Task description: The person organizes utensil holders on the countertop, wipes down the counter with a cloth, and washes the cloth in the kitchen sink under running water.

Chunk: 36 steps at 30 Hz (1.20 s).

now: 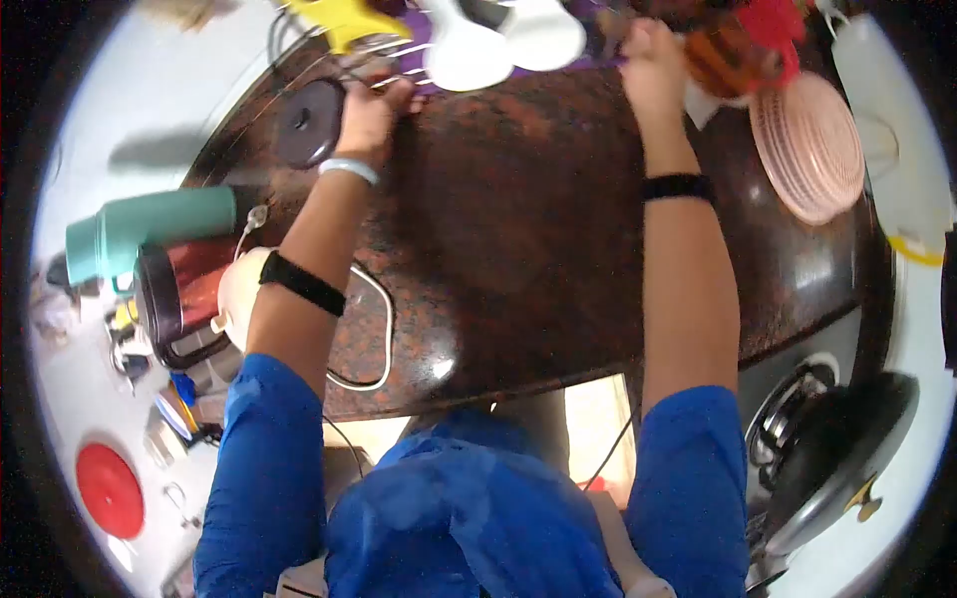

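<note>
At the far side of the dark counter, my left hand [374, 120] is closed at the left end of a wire rack [411, 78]. Beside that hand stands a dark round lid [310, 122]. My right hand [654, 72] is curled closed at the rack's right end; what its fingers grip is hidden. Between my hands, two white paddle-shaped utensils [467, 55] and a yellow item [349, 22] show on the rack, with purple behind them. An orange-brown container [720, 62], blurred, is just right of my right hand.
A pink ribbed basket [807, 148] leans at the right of the speckled counter [498, 239]. On the left are a green flask [164, 229], a red kettle-like jug [199, 289] and a white cable [387, 319]. A black lidded pan [847, 463] sits on the stove, lower right.
</note>
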Available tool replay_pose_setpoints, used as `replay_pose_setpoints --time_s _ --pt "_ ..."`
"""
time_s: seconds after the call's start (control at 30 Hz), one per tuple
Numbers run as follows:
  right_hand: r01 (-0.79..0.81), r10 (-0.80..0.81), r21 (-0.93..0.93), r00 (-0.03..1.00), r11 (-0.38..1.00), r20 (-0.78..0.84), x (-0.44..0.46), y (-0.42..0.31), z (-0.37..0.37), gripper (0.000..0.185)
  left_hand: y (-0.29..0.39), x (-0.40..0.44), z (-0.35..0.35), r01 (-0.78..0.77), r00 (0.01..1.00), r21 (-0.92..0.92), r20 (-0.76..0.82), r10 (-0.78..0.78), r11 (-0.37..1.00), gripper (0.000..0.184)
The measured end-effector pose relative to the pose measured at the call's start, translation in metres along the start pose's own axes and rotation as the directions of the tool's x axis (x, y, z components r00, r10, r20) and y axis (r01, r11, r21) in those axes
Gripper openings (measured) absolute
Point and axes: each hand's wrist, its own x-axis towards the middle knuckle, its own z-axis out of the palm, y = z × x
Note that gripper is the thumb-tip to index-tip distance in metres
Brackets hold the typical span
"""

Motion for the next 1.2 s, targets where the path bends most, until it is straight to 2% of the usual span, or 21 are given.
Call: replay_pose_setpoints --time_s 0.03,0.1,0.13,0.17,0.2,0.27,0.3,0.4,0.5,0.57,0.63,0.7,0.73,0.8,0.87,1.0,1.03,1.07,1.1,1.13,1.2 --pt "0.038 -0.037 -0.073 0.999 0.997 0.021 0.002 0.003 -0.001 0.058 0.009 -0.006 0.004 0.046 0.999 -0.085 0.021 -0.045 0.995 0.041" --pt "0.18 -0.157 -0.291 0.982 0.94 0.102 0.013 0.028 0.005 0.058 0.025 -0.012 0.01 0.115 0.993 0.026 0.006 -0.116 0.993 0.05" --pt "0.178 -0.155 -0.263 0.982 0.948 0.107 0.013 0.03 0.005 0.051 0.05 -0.026 0.016 0.17 0.985 0.138 0.014 -0.174 0.976 0.049" --pt "0.125 -0.107 -0.177 0.988 0.976 0.108 0.013 0.028 0.004 0.043 0.035 -0.018 0.01 0.17 0.985 0.052 0.026 -0.172 0.984 0.045" --pt "-0.025 0.02 0.048 0.994 0.999 0.105 0.013 0.022 0.003 0.036 0.027 -0.014 0.007 0.11 0.992 0.058 0.055 -0.114 0.992 0.042" --pt "-0.289 0.246 0.406 0.957 0.867 0.156 0.013 0.006 -0.002 0.024 0.028 -0.021 0.01 0.091 0.995 0.049 0.03 -0.093 0.995 0.034" --pt "-0.329 0.283 0.451 0.944 0.83 0.168 0.012 -0.003 -0.004 0.021 0.025 -0.02 0.009 0.075 0.996 0.054 0.048 -0.078 0.996 0.031" --pt "-0.219 0.188 0.321 0.974 0.921 0.127 0.011 -0.001 -0.003 0.021 0.021 -0.018 0.011 0.133 0.991 0.098 0.008 -0.134 0.986 0.025" --pt "0.058 -0.075 0.133 0.99 0.989 0.122 0.025 0.044 -0.001 0.022 0.031 -0.022 0.012 0.152 0.988 0.165 -0.001 -0.154 0.975 0.026" --pt "-0.019 -0.001 0.187 0.994 0.982 0.105 0.025 0.049 0.0 0.022 0.027 -0.019 0.012 0.146 0.989 0.135 -0.022 -0.144 0.98 0.025" --pt "0.05 -0.053 0.043 0.996 0.998 0.077 0.027 0.044 -0.003 0.022 0.031 -0.021 0.013 0.173 0.984 0.215 -0.066 -0.163 0.961 0.026" --pt "-0.105 0.093 0.168 0.993 0.98 0.077 0.023 0.018 -0.004 0.017 0.029 -0.017 0.011 0.14 0.99 0.294 -0.064 -0.127 0.945 0.028" --pt "-0.101 0.089 0.165 0.993 0.981 0.08 0.023 0.014 -0.005 0.017 0.029 -0.016 0.011 0.131 0.991 0.332 -0.059 -0.117 0.934 0.028" --pt "-0.258 0.202 0.27 0.954 0.928 0.221 0.024 0.015 -0.005 0.019 0.024 -0.013 0.013 0.121 0.993 0.364 -0.057 -0.107 0.924 0.027" --pt "-0.226 0.166 0.312 0.964 0.923 0.208 0.022 0.017 -0.004 0.019 0.019 -0.015 0.015 0.072 0.992 0.426 -0.124 -0.021 0.902 0.028" --pt "-0.172 0.109 0.42 0.979 0.891 0.17 0.024 0.024 -0.003 0.018 0.018 -0.031 0.016 0.069 0.988 0.513 -0.152 0.012 0.856 0.031" --pt "-0.157 0.092 0.42 0.981 0.894 0.172 0.026 0.032 0.002 0.018 0.019 -0.037 0.016 0.071 0.989 0.449 -0.151 -0.003 0.891 0.032" --pt "-0.112 0.061 0.439 0.99 0.892 0.128 0.032 0.054 0.006 0.018 0.014 -0.042 0.018 0.004 0.978 0.484 -0.186 0.098 0.875 0.031" --pt "-0.183 0.117 0.483 0.98 0.856 0.162 0.031 0.04 0.004 0.019 0.011 -0.046 0.021 -0.058 0.956 0.521 -0.217 0.198 0.852 0.03" --pt "-0.252 0.173 0.523 0.965 0.814 0.196 0.029 0.025 0.003 0.021 0.009 -0.048 0.022 -0.059 0.952 0.509 -0.23 0.202 0.859 0.03" --pt "-0.21 0.147 0.437 0.974 0.874 0.175 0.031 0.019 0.003 0.019 0.012 -0.054 0.021 -0.046 0.96 0.452 -0.228 0.165 0.891 0.044"
